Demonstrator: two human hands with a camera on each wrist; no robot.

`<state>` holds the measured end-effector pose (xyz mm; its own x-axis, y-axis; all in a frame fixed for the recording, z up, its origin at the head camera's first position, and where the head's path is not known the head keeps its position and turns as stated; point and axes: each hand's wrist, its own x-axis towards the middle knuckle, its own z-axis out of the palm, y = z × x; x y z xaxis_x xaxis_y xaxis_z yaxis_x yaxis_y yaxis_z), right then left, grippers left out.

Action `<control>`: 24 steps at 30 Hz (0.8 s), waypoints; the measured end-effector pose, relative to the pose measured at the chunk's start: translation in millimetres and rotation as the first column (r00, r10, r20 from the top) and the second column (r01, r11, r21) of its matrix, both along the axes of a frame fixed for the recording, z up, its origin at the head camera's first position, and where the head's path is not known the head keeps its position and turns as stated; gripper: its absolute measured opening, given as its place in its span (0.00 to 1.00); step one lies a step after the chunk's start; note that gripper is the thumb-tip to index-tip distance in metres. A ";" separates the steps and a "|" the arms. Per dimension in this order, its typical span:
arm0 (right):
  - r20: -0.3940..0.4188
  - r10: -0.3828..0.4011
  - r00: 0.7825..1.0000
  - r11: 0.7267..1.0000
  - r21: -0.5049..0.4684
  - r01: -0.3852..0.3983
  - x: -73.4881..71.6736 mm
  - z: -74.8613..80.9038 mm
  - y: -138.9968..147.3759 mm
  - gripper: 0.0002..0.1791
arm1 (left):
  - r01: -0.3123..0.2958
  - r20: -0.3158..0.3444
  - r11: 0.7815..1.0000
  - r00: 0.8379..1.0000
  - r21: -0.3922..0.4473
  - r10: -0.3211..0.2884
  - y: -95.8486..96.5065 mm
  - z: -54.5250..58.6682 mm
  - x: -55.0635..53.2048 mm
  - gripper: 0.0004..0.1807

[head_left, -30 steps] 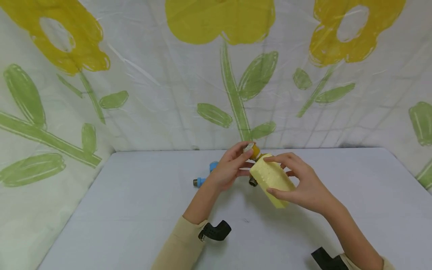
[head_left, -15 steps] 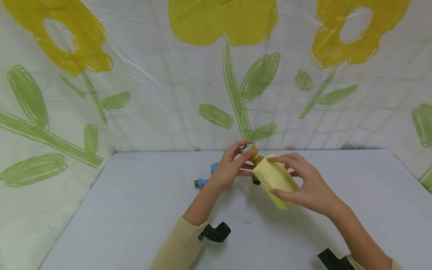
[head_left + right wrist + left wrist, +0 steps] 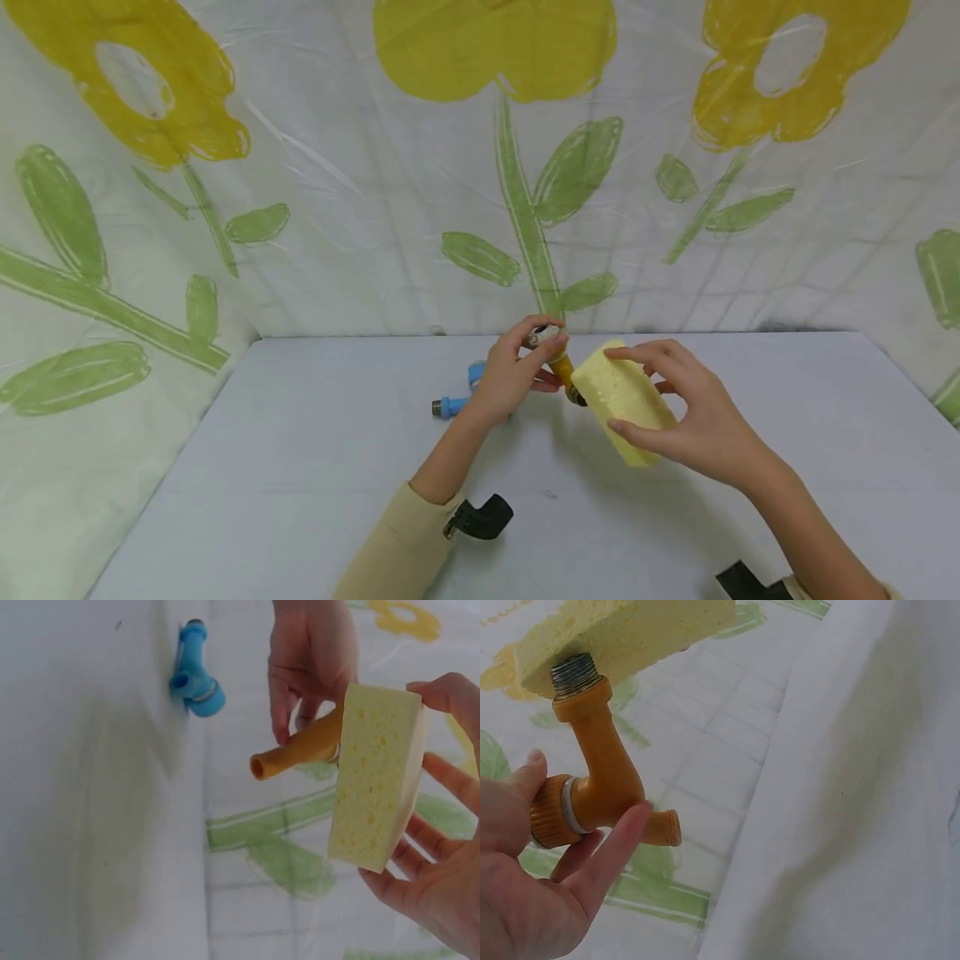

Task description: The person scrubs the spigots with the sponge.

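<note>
In the left wrist view my left hand (image 3: pixel 551 877) grips an orange faucet (image 3: pixel 604 761) by its ribbed round knob, with the threaded metal end pointing up and the spout to the right. My right hand (image 3: pixel 690 412) pinches a pale yellow sponge (image 3: pixel 624 400) between thumb and fingers. Both things are held above the table. The sponge (image 3: pixel 377 776) is close beside the faucet's threaded end; whether they touch, I cannot tell. In the right wrist view the sponge covers part of the faucet (image 3: pixel 307 742).
A blue faucet (image 3: pixel 196 671) lies on the white table (image 3: pixel 337 467), behind my left hand in the head view. A white cloth printed with flowers (image 3: pixel 337 208) hangs along the table's back edge. Black wrist mounts (image 3: pixel 483 517) sit at the sleeves.
My left hand has turned the orange faucet, so its threaded end now points down toward the right in the head view. My right hand has shifted slightly right with the sponge.
</note>
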<state>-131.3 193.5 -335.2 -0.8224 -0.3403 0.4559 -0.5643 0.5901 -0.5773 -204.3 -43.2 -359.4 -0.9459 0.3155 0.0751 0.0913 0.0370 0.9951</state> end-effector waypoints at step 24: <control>-0.042 -0.157 0.987 0.984 -0.096 0.152 -1.1 -2.6 12.6 0.39 | 0.191 0.062 0.981 0.979 0.024 -0.192 -25.7 10.2 -0.3 0.26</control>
